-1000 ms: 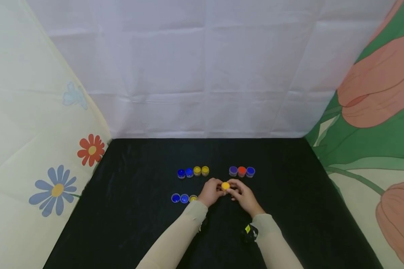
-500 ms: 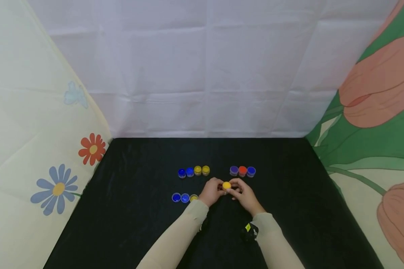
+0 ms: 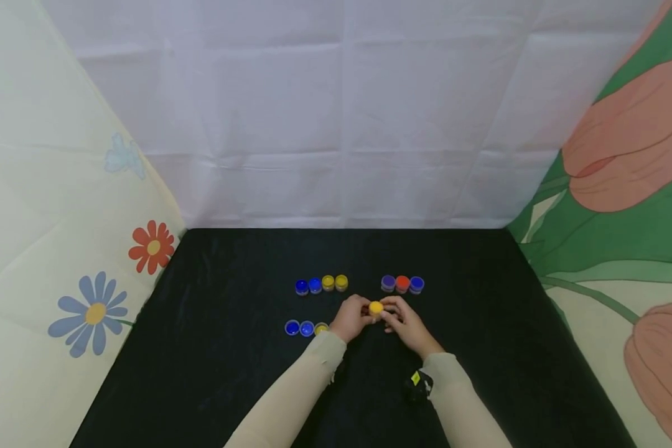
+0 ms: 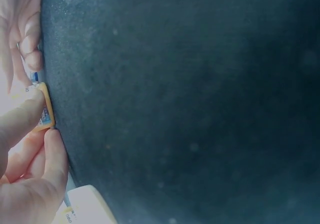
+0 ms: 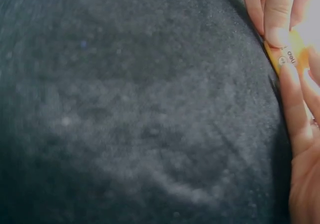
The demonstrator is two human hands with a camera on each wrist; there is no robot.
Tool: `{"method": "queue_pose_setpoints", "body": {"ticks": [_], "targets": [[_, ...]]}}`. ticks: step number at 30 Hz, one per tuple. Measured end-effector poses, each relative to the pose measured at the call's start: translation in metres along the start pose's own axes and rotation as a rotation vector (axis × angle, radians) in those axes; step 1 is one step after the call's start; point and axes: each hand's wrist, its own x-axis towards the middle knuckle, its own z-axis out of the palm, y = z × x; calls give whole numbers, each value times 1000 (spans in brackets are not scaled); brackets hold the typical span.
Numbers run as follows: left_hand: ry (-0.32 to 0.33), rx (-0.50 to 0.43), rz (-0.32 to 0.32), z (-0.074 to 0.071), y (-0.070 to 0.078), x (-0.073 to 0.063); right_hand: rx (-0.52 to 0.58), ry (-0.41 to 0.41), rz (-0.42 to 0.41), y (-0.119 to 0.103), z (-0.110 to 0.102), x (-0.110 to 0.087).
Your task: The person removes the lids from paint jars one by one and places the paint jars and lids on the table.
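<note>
A small jar with a yellow top (image 3: 376,309) is between my two hands, near the middle of the black table. My left hand (image 3: 350,320) pinches it from the left. From the right, thumb and fingers of my right hand (image 3: 407,330) also hold it. Printing shows on the jar's yellow side (image 5: 275,57) in the right wrist view, though fingers cover part of it. In the left wrist view the jar (image 4: 48,111) sits at the left edge, with a printed label partly hidden by a thumb.
Beyond my hands stands a row of blue and yellow jars (image 3: 315,285). Right of it is another row with purple, red (image 3: 402,284) and blue jars. Blue jars (image 3: 307,328) and a yellow one, partly covered by my left sleeve, are nearer. Hanging cloths surround the black table (image 3: 218,373).
Both hands stay at nearly the same spot around the yellow-topped jar. My right wrist has shifted slightly to the right. The rows of jars keep their places.
</note>
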Motion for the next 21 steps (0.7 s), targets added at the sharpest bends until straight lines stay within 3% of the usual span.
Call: {"method": "queue_pose_setpoints", "body": {"ticks": [5,12,21], "targets": [[-12,0,-15,-1,0,0,41,17,15,-1,1,1],[-1,-4,-7,1,-2,1,-14,-9,6,-1,-2,1],[-3,-20,-5,2,-4,0,88,25,18,-1,0,-2]]}}
